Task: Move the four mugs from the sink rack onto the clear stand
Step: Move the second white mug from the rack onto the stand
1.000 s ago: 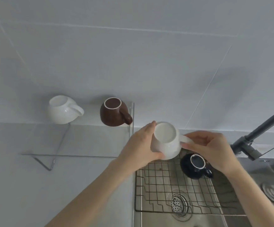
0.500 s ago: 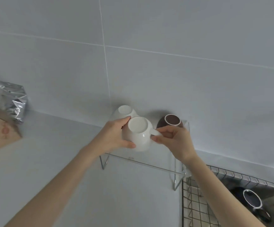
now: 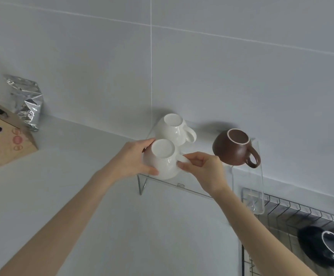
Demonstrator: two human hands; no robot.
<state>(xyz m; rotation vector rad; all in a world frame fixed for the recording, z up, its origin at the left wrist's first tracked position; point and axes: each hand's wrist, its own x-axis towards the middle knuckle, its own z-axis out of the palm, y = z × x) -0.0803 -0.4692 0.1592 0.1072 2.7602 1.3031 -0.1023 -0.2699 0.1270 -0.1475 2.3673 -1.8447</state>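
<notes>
Near the centre of the frame both hands grip an upside-down white mug [image 3: 163,159] at the front left edge of the clear stand [image 3: 190,187]; whether its rim already touches the stand cannot be told. The left hand [image 3: 131,161] wraps its body, fingers closed around it, while the right hand [image 3: 203,169] pinches the handle. Just behind it a second white mug [image 3: 173,129] sits inverted on the stand, and a brown mug [image 3: 234,149] sits inverted to the right, apart from both. At the lower right a black mug [image 3: 321,249] lies on the sink rack [image 3: 281,215]. At the upper left of the table [image 3: 72,176] stand a foil bag [image 3: 26,100] and a cardboard box [image 3: 0,136].
</notes>
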